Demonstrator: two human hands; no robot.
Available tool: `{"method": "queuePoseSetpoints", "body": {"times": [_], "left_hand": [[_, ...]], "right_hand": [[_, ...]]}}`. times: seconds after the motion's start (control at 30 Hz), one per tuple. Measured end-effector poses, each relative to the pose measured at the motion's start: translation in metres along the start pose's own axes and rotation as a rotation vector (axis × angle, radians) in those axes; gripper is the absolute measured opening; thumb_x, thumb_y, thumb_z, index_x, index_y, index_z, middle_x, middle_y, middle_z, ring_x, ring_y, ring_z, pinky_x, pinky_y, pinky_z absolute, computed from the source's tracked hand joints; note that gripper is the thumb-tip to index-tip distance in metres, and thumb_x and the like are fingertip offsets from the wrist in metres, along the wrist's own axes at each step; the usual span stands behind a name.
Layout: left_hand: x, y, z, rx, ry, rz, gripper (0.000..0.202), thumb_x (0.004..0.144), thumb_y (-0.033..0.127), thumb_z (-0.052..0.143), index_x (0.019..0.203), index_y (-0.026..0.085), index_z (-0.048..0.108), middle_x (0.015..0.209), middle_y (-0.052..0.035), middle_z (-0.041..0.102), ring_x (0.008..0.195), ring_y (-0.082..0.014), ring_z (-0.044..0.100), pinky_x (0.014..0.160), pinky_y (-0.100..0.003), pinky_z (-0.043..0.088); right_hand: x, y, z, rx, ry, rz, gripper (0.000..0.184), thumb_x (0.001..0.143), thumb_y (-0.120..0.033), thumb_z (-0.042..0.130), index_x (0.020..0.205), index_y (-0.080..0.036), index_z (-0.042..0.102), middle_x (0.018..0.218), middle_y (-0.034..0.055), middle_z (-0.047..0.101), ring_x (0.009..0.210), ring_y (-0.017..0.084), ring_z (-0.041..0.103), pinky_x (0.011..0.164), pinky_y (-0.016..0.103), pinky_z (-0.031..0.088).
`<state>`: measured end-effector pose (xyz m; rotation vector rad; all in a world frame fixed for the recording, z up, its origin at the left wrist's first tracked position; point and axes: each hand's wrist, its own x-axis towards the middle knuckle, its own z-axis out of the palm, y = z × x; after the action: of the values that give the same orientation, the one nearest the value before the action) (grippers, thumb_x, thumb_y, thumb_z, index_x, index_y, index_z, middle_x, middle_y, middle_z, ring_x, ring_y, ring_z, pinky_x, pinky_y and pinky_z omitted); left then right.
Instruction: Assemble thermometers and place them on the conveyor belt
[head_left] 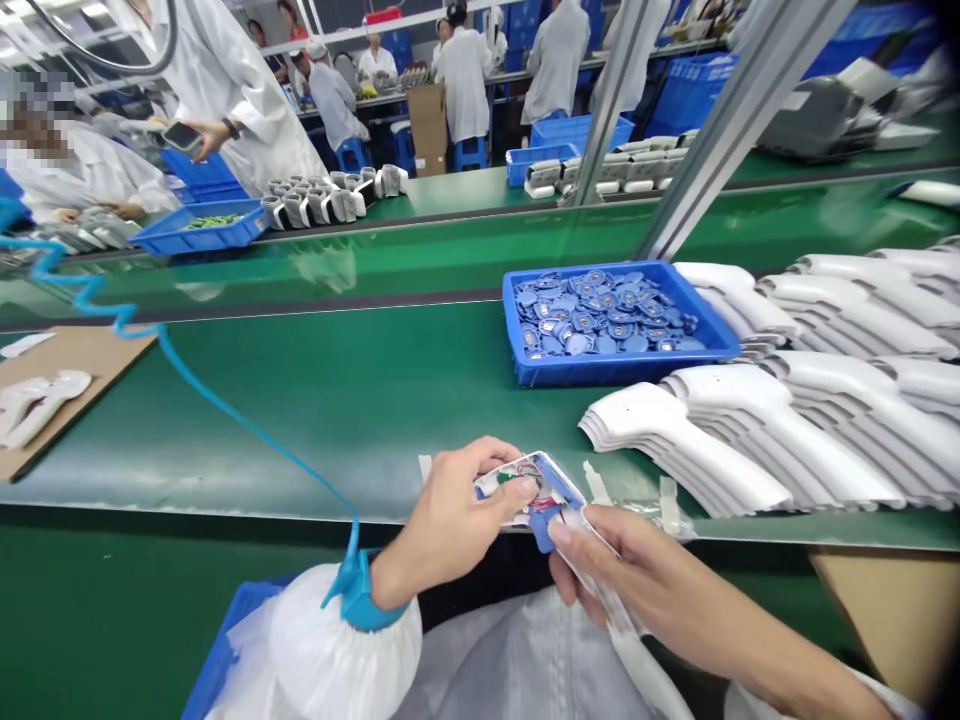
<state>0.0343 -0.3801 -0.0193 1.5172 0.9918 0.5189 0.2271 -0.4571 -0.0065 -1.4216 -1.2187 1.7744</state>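
My left hand [450,520] grips the top end of a white handheld-device shell half [551,497] with blue trim and red wiring showing inside; thumb and fingers are closed on it. My right hand [630,580] is closed round the shell's lower handle, thumb pressing near a blue part. Both hands hover at the near edge of the green belt [337,400]. A blue wrist strap [360,595] with a coiled blue cord [225,405] sits on my left wrist.
A blue tray [611,368] of several small blue parts stands ahead right. Rows of white shell halves [787,430] lie to the right. Brown cardboard [67,380] with white shells lies at the left. Workers in white coats stand at far benches. A blue bin [225,640] sits below.
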Motion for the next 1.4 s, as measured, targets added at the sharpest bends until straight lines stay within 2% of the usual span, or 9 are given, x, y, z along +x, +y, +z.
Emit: {"method": "queuePoseSetpoints", "body": {"times": [0.23, 0.4, 0.5, 0.6, 0.67, 0.8, 0.97, 1.27, 1.4], "left_hand": [[-0.004, -0.003, 0.006, 0.371, 0.127, 0.247, 0.016, 0.096, 0.026, 0.066, 0.111, 0.028, 0.071, 0.140, -0.0057, 0.055, 0.128, -0.0244, 0.052, 0.110, -0.043, 0.046], [-0.003, -0.002, 0.003, 0.456, 0.025, 0.335, 0.016, 0.098, 0.018, 0.060, 0.092, 0.023, 0.075, 0.140, -0.0054, 0.053, 0.131, -0.0241, 0.049, 0.111, -0.044, 0.045], [-0.002, -0.005, 0.004, 0.402, 0.109, 0.375, 0.017, 0.095, 0.016, 0.064, 0.084, 0.022, 0.075, 0.135, -0.0037, 0.059, 0.125, -0.0225, 0.056, 0.108, -0.040, 0.046], [0.000, -0.009, 0.005, 0.133, 0.213, 0.213, 0.015, 0.081, 0.018, 0.081, 0.094, 0.022, 0.072, 0.125, -0.0033, 0.066, 0.102, -0.0189, 0.066, 0.093, -0.034, 0.053], [0.001, -0.009, 0.003, -0.027, 0.067, 0.031, 0.031, 0.077, 0.023, 0.086, 0.104, 0.021, 0.069, 0.114, -0.0031, 0.069, 0.089, -0.0164, 0.066, 0.083, -0.030, 0.053], [0.003, -0.007, -0.002, -0.003, -0.224, -0.027, 0.020, 0.097, 0.034, 0.063, 0.097, 0.016, 0.071, 0.086, -0.0017, 0.067, 0.080, -0.0148, 0.058, 0.072, -0.027, 0.043], [-0.001, -0.007, 0.003, 0.147, -0.048, -0.004, 0.018, 0.099, 0.036, 0.060, 0.096, 0.019, 0.066, 0.086, 0.0019, 0.064, 0.078, -0.0133, 0.052, 0.069, -0.027, 0.036], [-0.016, 0.010, 0.012, 0.253, 0.155, 0.144, 0.015, 0.104, 0.028, 0.052, 0.111, 0.027, 0.065, 0.102, 0.0029, 0.071, 0.094, -0.0154, 0.062, 0.086, -0.029, 0.042], [-0.007, 0.013, 0.007, 0.345, 0.278, 0.026, 0.015, 0.100, 0.033, 0.056, 0.101, 0.024, 0.068, 0.094, 0.0007, 0.073, 0.084, -0.0182, 0.063, 0.079, -0.032, 0.042]], "right_hand": [[0.006, 0.005, -0.013, -0.071, 0.013, 0.082, 0.056, 0.098, -0.067, 0.050, 0.075, -0.017, 0.062, 0.060, -0.0005, 0.055, 0.055, 0.009, 0.045, 0.054, 0.024, 0.029], [0.008, 0.002, -0.013, -0.150, -0.099, 0.154, 0.053, 0.100, -0.064, 0.047, 0.079, -0.017, 0.059, 0.068, -0.0001, 0.058, 0.059, 0.009, 0.049, 0.058, 0.025, 0.034], [0.006, -0.001, -0.018, -0.227, -0.126, 0.107, 0.048, 0.102, -0.058, 0.048, 0.079, -0.017, 0.057, 0.074, 0.0000, 0.061, 0.062, 0.009, 0.054, 0.062, 0.024, 0.038], [0.005, 0.000, -0.026, -0.345, -0.152, 0.083, 0.047, 0.103, -0.058, 0.045, 0.081, -0.018, 0.058, 0.073, 0.0002, 0.061, 0.063, 0.011, 0.056, 0.062, 0.025, 0.041], [0.005, 0.003, -0.031, -0.445, -0.149, 0.032, 0.046, 0.103, -0.057, 0.044, 0.083, -0.019, 0.061, 0.074, 0.0004, 0.061, 0.065, 0.012, 0.055, 0.061, 0.026, 0.040], [0.004, 0.006, -0.036, -0.496, 0.050, -0.149, 0.034, 0.100, -0.055, 0.054, 0.109, -0.025, 0.068, 0.100, 0.0034, 0.067, 0.085, 0.017, 0.060, 0.071, 0.028, 0.047], [0.013, 0.006, -0.028, -0.488, 0.431, -0.371, 0.023, 0.098, -0.050, 0.060, 0.096, -0.030, 0.072, 0.100, 0.0001, 0.068, 0.089, 0.015, 0.063, 0.071, 0.026, 0.049], [0.005, -0.021, -0.002, -1.032, 0.715, -0.747, 0.020, 0.105, -0.029, 0.049, 0.092, -0.023, 0.063, 0.089, -0.0008, 0.065, 0.082, 0.016, 0.057, 0.076, 0.032, 0.038], [0.006, -0.029, -0.001, -1.112, 0.844, -0.697, 0.022, 0.106, -0.033, 0.047, 0.093, -0.022, 0.061, 0.090, -0.0004, 0.064, 0.079, 0.016, 0.056, 0.073, 0.032, 0.035]]}}
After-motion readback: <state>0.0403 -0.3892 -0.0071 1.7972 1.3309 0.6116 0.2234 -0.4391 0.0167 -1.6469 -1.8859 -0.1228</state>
